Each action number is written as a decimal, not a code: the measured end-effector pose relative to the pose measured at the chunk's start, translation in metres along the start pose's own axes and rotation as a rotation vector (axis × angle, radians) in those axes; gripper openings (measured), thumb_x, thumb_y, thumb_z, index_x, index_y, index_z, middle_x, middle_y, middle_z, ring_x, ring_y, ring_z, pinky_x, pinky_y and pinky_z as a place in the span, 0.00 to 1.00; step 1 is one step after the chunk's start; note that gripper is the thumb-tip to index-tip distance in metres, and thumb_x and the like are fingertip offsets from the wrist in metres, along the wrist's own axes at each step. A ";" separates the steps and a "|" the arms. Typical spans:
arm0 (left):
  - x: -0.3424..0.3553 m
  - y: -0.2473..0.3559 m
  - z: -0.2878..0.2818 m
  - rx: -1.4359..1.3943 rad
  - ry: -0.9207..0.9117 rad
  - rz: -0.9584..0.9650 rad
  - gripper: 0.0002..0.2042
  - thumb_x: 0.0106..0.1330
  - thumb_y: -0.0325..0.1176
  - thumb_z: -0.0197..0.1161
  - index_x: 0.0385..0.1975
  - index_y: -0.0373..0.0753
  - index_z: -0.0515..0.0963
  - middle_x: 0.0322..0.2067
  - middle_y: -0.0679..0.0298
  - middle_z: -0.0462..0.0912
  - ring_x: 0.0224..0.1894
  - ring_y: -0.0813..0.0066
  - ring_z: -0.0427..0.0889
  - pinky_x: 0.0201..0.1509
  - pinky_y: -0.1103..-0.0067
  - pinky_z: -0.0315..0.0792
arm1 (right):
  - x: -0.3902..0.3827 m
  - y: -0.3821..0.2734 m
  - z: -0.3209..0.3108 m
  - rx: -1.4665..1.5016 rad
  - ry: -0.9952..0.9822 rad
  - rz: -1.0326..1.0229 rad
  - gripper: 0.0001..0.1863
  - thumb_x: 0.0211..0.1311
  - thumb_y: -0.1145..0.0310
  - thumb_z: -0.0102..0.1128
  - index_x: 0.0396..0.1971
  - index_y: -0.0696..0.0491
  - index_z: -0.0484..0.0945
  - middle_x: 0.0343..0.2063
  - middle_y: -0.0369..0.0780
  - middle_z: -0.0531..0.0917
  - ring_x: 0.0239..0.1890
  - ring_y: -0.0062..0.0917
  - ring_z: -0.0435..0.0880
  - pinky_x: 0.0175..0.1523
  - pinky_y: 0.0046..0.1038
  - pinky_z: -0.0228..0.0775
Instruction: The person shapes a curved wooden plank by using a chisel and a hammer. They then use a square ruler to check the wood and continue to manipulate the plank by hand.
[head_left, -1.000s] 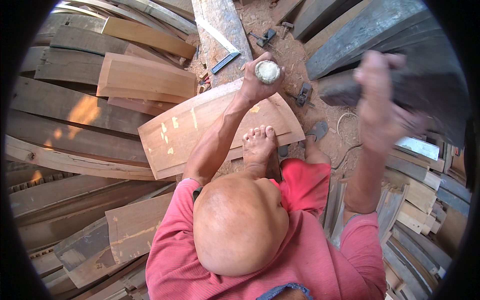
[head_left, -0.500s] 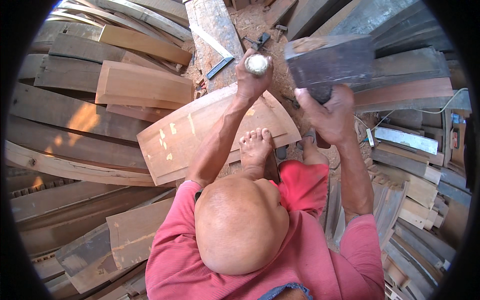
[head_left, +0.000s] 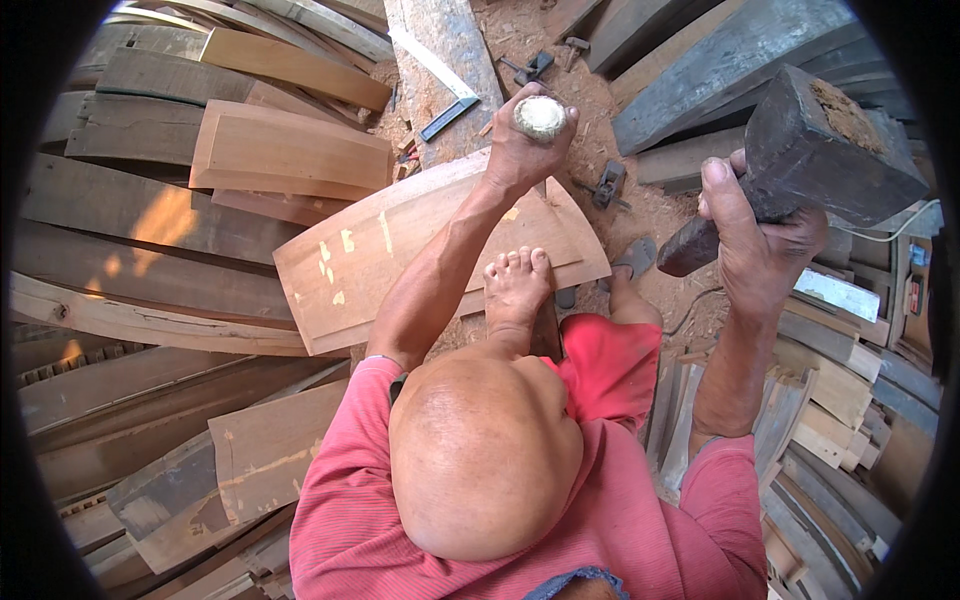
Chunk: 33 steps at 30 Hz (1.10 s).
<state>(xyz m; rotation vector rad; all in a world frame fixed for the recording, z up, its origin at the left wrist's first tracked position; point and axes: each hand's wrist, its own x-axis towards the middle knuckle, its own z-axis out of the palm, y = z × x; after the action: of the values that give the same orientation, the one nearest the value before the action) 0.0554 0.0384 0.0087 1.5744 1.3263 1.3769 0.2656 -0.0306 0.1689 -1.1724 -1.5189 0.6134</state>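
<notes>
My left hand [head_left: 512,160] is closed around an upright chisel, whose pale round butt end [head_left: 540,118] faces up. Its blade is mostly hidden below the fist, over the far right part of a curved wooden panel [head_left: 440,235]. Off to the right, my right hand [head_left: 765,245] grips the short handle of a dark wooden mallet [head_left: 835,150], raised apart from the chisel. The mallet's striking face looks worn and brown. My bare foot [head_left: 517,285] rests on the panel's near edge. Several pale patches mark the panel's left part.
A try square [head_left: 450,100] lies on a long board [head_left: 410,20] beyond the panel. Small dark hand planes [head_left: 608,185] sit among shavings on the floor. Stacked boards [head_left: 290,150] crowd the left, and dark planks [head_left: 720,75] and timber offcuts line the right.
The mallet has swung right and away from the chisel, with my right hand tilted outward. My left hand with the chisel has shifted slightly right in view.
</notes>
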 end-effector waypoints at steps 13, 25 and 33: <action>0.001 -0.012 -0.001 -0.008 0.006 -0.012 0.11 0.64 0.34 0.70 0.31 0.36 0.75 0.20 0.66 0.80 0.26 0.82 0.79 0.30 0.80 0.75 | -0.002 0.002 0.002 0.051 -0.002 -0.008 0.09 0.59 0.76 0.73 0.37 0.59 0.81 0.25 0.37 0.84 0.24 0.18 0.82 0.30 0.21 0.75; -0.005 -0.005 -0.001 -0.015 -0.035 -0.029 0.10 0.66 0.33 0.70 0.33 0.38 0.74 0.23 0.71 0.78 0.27 0.85 0.76 0.31 0.82 0.72 | 0.003 -0.011 0.001 0.006 0.027 -0.016 0.08 0.60 0.80 0.70 0.37 0.59 0.80 0.25 0.39 0.83 0.23 0.19 0.81 0.31 0.23 0.75; -0.003 0.002 0.015 -0.064 0.043 -0.014 0.12 0.63 0.34 0.72 0.30 0.36 0.74 0.20 0.65 0.80 0.26 0.82 0.78 0.30 0.79 0.74 | 0.015 -0.034 -0.009 0.040 0.074 -0.119 0.06 0.62 0.84 0.65 0.36 0.60 0.78 0.24 0.41 0.81 0.25 0.23 0.79 0.36 0.28 0.77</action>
<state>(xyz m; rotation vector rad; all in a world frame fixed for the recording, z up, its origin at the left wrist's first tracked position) 0.0703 0.0370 0.0062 1.4986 1.3028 1.4383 0.2632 -0.0319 0.2069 -1.0547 -1.4957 0.5126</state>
